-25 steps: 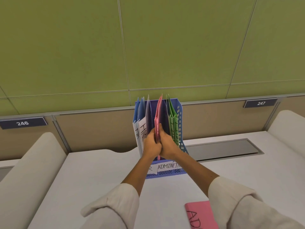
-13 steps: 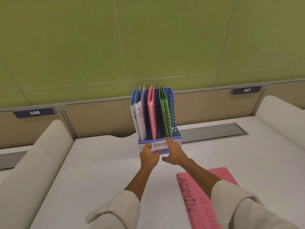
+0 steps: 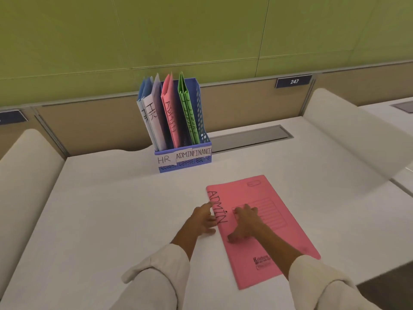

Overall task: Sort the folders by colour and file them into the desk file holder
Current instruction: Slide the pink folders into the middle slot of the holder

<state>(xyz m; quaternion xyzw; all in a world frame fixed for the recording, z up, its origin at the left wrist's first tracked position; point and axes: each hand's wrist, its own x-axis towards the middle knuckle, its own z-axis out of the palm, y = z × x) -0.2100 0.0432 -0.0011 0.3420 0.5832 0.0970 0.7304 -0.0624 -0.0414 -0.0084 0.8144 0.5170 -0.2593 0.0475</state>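
A pink folder (image 3: 266,238) marked ADMIN lies flat on the white desk (image 3: 111,220). My right hand (image 3: 244,222) rests palm down on its cover, fingers spread. My left hand (image 3: 202,219) lies on the desk with its fingertips at the folder's left edge. At the back stands a blue file holder (image 3: 185,162) labelled HR, ADMIN, FINANCE. It holds blue and white HR folders (image 3: 149,113) on the left, a pink ADMIN folder (image 3: 169,115) in the middle and green folders (image 3: 187,113) on the right.
A grey cable hatch (image 3: 250,137) is set in the desk right of the holder. Rounded white dividers (image 3: 348,130) flank the desk on both sides. A beige and green partition with a 247 plate (image 3: 293,81) closes the back.
Both hands have left the pink folder in the holder and drawn back toward me onto the pink folder lying on the desk. My view has tilted down.
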